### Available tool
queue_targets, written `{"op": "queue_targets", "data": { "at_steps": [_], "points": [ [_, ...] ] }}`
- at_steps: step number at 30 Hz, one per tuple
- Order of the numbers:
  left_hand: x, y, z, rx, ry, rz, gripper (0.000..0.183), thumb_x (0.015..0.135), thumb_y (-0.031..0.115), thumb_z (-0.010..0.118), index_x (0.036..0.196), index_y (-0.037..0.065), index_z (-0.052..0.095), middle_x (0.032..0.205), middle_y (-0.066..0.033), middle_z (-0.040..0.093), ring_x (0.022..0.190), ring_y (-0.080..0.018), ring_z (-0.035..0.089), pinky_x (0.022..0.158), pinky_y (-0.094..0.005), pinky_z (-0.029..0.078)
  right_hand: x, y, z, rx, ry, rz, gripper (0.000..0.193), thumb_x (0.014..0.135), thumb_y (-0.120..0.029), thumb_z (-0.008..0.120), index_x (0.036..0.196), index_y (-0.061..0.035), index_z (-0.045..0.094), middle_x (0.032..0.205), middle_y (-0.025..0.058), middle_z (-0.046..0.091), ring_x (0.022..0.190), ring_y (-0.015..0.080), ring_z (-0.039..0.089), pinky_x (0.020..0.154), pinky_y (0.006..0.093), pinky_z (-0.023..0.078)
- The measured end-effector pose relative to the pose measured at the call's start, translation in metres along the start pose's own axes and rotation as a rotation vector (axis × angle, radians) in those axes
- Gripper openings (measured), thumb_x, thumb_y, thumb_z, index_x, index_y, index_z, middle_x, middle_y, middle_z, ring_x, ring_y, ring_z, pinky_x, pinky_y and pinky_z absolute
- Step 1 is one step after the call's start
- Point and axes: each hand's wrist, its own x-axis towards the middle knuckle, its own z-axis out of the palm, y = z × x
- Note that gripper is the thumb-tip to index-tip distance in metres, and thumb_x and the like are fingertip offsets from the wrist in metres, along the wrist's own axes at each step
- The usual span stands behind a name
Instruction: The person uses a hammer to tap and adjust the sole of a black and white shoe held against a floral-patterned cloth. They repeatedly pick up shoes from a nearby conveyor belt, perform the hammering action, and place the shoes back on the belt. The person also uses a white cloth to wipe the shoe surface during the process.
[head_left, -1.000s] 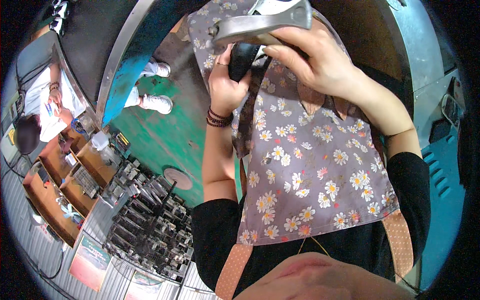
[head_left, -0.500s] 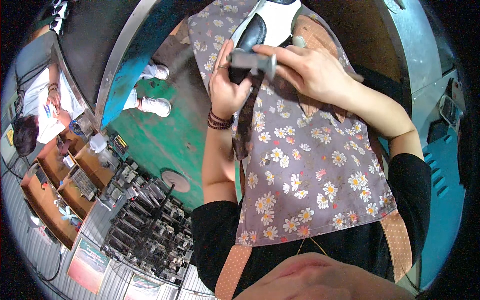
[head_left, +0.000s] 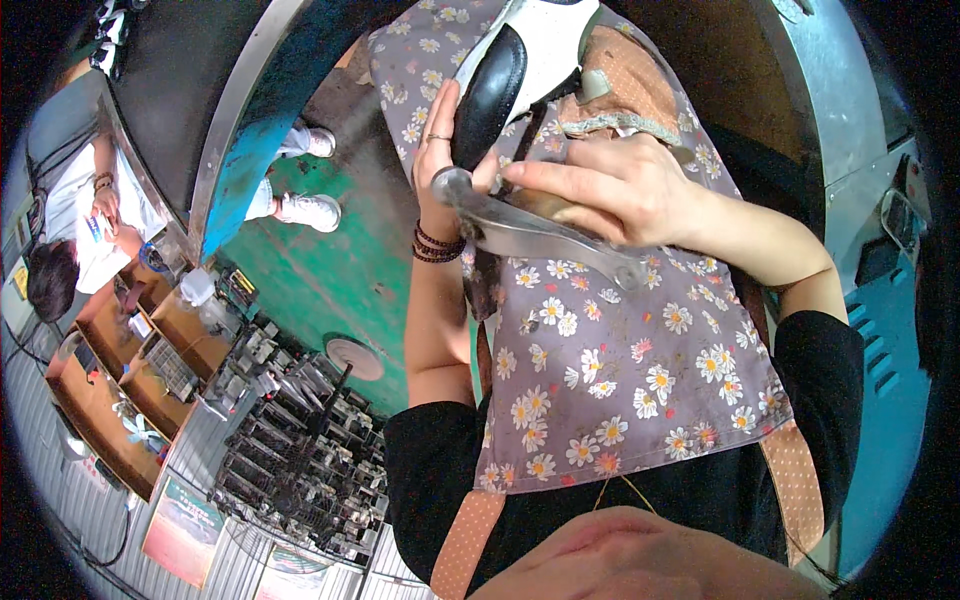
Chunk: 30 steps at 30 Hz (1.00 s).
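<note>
A black-and-white shoe (head_left: 492, 100) lies over my lap with its black toe toward me. My left hand (head_left: 438, 155) is wrapped around the toe end, fingers along its left side and the thumb at the front. In my right hand (head_left: 630, 185), closed with the index finger extended, is a metal hammer (head_left: 545, 237); its handle is mostly hidden by the hand. The hammer's round face is close to my left thumb, and its long tapered end points right, above the apron (head_left: 610, 370).
Metal-edged benches curve past on the left (head_left: 235, 110) and right (head_left: 815, 90). Another person (head_left: 110, 225) sits at far left, near wooden trays (head_left: 150, 350). A rack of dark metal parts (head_left: 300, 440) stands lower left on the green floor (head_left: 320, 260).
The hammer has come off the shoe's toe toward me and turned, so its length now shows. My right hand has moved down slightly, and more of the shoe's toe is visible.
</note>
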Motion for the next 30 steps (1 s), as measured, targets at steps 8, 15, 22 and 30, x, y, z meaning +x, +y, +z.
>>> {"op": "queue_targets", "data": {
  "at_steps": [8, 15, 22, 30],
  "points": [
    [-0.004, -0.012, -0.004, 0.029, -0.022, 0.086, 0.074, 0.067, 0.001, 0.069, 0.135, -0.008, 0.045, 0.137, -0.0270, 0.050, 0.127, -0.0382, 0.050, 0.107, -0.0386, 0.039, 0.005, 0.017, -0.006, 0.094, 0.117, 0.107, 0.043, 0.090, -0.014, 0.059, 0.133, -0.0090, 0.055, 0.096, 0.0160, 0.067, 0.080, 0.0318, 0.068, 0.071, 0.0390, 0.054],
    [0.003, 0.003, 0.002, 0.051, -0.008, 0.005, 0.078, 0.070, -0.001, 0.070, 0.142, -0.002, 0.040, 0.133, -0.0192, 0.054, 0.123, -0.0278, 0.053, 0.106, -0.0357, 0.040, 0.000, 0.055, 0.003, 0.019, 0.249, 0.277, 0.027, 0.095, -0.027, 0.059, 0.115, -0.0093, 0.062, 0.075, 0.0192, 0.064, 0.067, 0.0353, 0.065, 0.060, 0.0441, 0.049],
    [0.021, 0.016, -0.015, 0.111, -0.018, -0.013, 0.081, 0.070, 0.008, 0.075, 0.143, 0.005, 0.041, 0.127, -0.0215, 0.060, 0.119, -0.0313, 0.058, 0.102, -0.0372, 0.044, 0.013, 0.041, 0.001, -0.104, 0.100, 0.425, 0.026, 0.093, -0.025, 0.060, 0.113, -0.0088, 0.064, 0.081, 0.0216, 0.066, 0.074, 0.0375, 0.065, 0.064, 0.0427, 0.051],
    [0.025, -0.013, -0.023, -0.372, -0.083, -0.340, 0.060, 0.068, -0.001, 0.071, 0.126, -0.001, 0.056, 0.113, -0.0063, 0.066, 0.101, -0.0154, 0.061, 0.092, -0.0311, 0.048, 0.009, 0.055, -0.011, 0.047, 0.385, 0.380, 0.026, 0.093, -0.021, 0.057, 0.111, -0.0022, 0.063, 0.092, 0.0224, 0.068, 0.082, 0.0408, 0.065, 0.071, 0.0445, 0.051]
  ]
}}
